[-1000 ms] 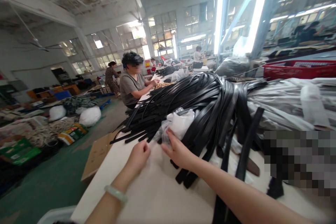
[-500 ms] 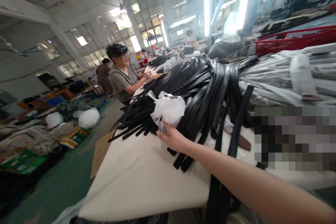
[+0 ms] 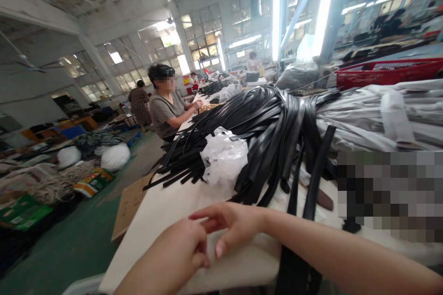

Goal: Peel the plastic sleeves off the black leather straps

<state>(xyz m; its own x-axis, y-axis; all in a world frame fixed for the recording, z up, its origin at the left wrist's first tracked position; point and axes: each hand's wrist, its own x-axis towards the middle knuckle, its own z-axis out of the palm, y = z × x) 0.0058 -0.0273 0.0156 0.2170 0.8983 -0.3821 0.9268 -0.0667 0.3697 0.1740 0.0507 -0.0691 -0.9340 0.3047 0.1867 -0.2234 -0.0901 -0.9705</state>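
Observation:
My left hand (image 3: 180,246) is low over the near part of the pale table (image 3: 138,235), its fingers curled in; whatever they hold, if anything, is hidden. Beside it, my right hand (image 3: 238,223) reaches in from the right with thumb and fingers apart and nothing between them. Its fingertips come close to the left hand, and I cannot tell whether they touch. Just beyond both hands, a crumpled white plastic bag (image 3: 223,156) rests against a big bundle of black strips (image 3: 256,120). Some strips hang past the near table edge, by my right forearm.
White strips (image 3: 374,106) are piled at the right, with a red crate (image 3: 391,71) behind. Across the table's far left side, a person in a grey-brown shirt (image 3: 168,110) handles something small. A cardboard sheet (image 3: 129,207) stands by the left table edge.
My right hand has let go of the white plastic bag and drawn back toward me. My left hand has come into view from below. The bag stays among the black strips.

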